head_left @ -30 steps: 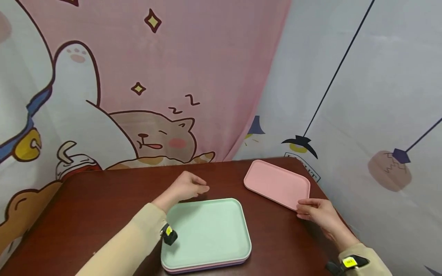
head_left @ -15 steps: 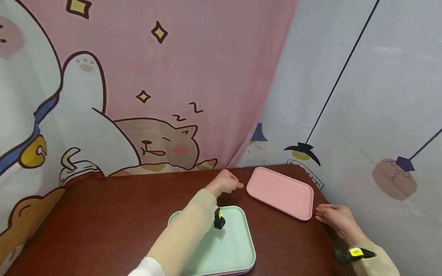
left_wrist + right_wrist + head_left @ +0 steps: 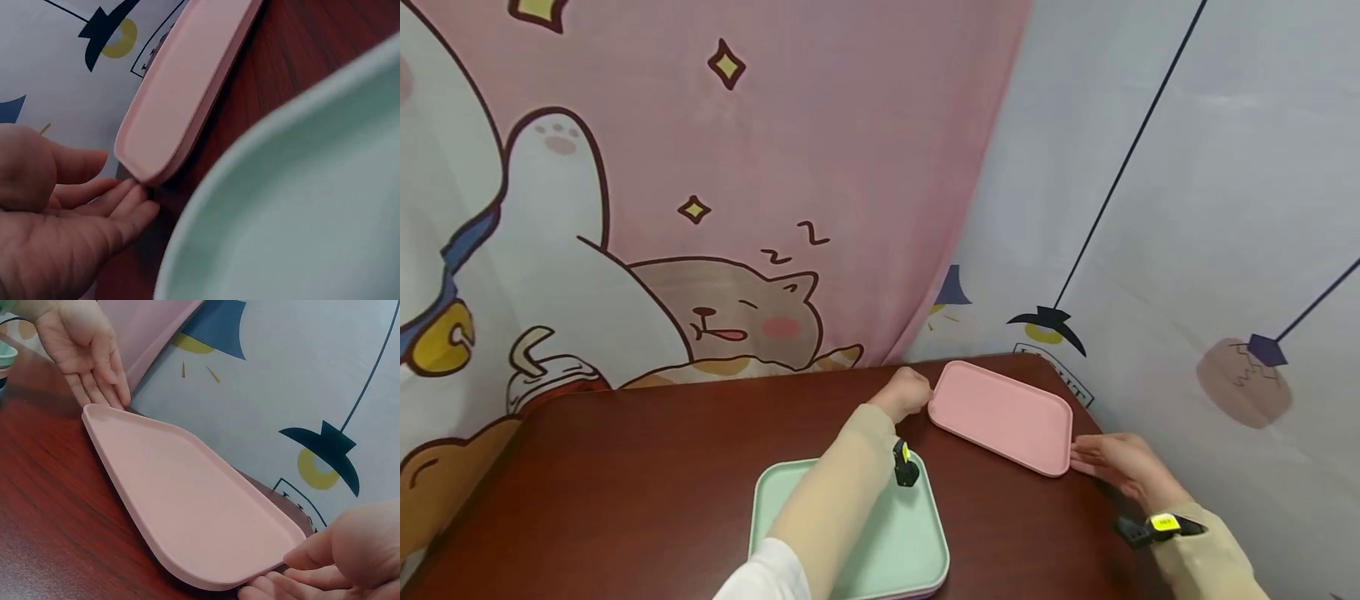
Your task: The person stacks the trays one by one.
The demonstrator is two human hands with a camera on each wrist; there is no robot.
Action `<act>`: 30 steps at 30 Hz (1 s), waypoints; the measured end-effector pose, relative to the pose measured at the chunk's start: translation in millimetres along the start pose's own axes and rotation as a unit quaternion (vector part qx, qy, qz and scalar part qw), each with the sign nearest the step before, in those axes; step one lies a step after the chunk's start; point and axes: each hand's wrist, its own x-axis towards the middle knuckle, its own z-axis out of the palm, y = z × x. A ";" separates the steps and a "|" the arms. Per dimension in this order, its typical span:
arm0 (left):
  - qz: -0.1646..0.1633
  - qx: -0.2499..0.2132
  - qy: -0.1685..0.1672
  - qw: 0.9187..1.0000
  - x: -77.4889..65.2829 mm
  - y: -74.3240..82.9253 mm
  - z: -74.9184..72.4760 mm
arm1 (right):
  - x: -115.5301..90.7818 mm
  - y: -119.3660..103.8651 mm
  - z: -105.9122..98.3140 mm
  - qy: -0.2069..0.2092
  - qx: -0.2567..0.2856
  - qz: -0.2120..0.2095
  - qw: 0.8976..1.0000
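Note:
A pink rectangular tray (image 3: 1003,417) lies near the table's back right corner, a hand at each short end. My left hand (image 3: 906,392) reaches across to its left end; in the left wrist view, straight fingertips (image 3: 134,206) touch the tray's edge from below, and the thumb is held apart. My right hand (image 3: 1120,467) is at the right end. There, in the right wrist view, the thumb (image 3: 306,553) is near the rim and the fingers (image 3: 269,590) extend along the outer wall. Beneath my left forearm sits a mint green tray (image 3: 910,542), partly hidden.
The green tray tops a stack, with pink and purple edges showing below it. Pink and white cartoon-printed curtains (image 3: 820,167) hang behind and to the right of the dark red-brown table (image 3: 647,475). The pink tray is close to the table's right edge.
My left hand has moved right, from above the green tray to the pink tray's left end. My right hand has let go of the pink tray's near corner and come against its right end.

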 end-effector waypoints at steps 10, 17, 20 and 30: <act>-0.039 -0.027 0.000 0.999 6.3 -3.0 7.6 | 4.8 4.3 0.2 -0.011 0.001 -0.001 1.000; -0.052 -0.025 0.036 0.998 15.6 -7.4 5.9 | 2.4 1.6 -3.0 -0.015 -0.044 -0.010 0.999; -0.059 -0.045 0.034 0.997 12.9 -7.6 5.4 | 0.8 2.8 -6.6 -0.029 -0.044 -0.016 0.998; -0.049 -0.047 0.015 0.998 -10.7 1.5 2.5 | -9.3 2.4 -15.5 -0.074 0.002 -0.026 0.997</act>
